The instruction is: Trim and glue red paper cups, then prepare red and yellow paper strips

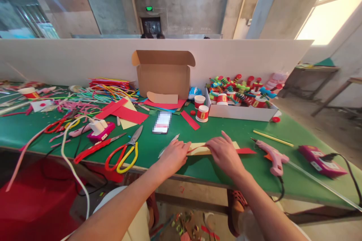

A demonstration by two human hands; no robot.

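Note:
At the front edge of the green table, my left hand [174, 157] pinches the left end of a pale yellow paper strip [199, 151]. My right hand [223, 153] is closed on the same strip further right, its index finger raised. A thin red edge shows along the strip between the hands, and a red paper strip [245, 151] sticks out beyond my right hand. My fingers partly hide both papers. Beside my left hand lies a slim whitish pointed tool [175, 137], partly covered.
Left of my hands lie red-and-yellow scissors [124, 154] and a red-handled cutter [93, 151]. A phone [162, 122] lies ahead. To the right are a pink glue gun [273, 156], a purple power socket [321, 161] and a white box [243, 112] of colourful figures.

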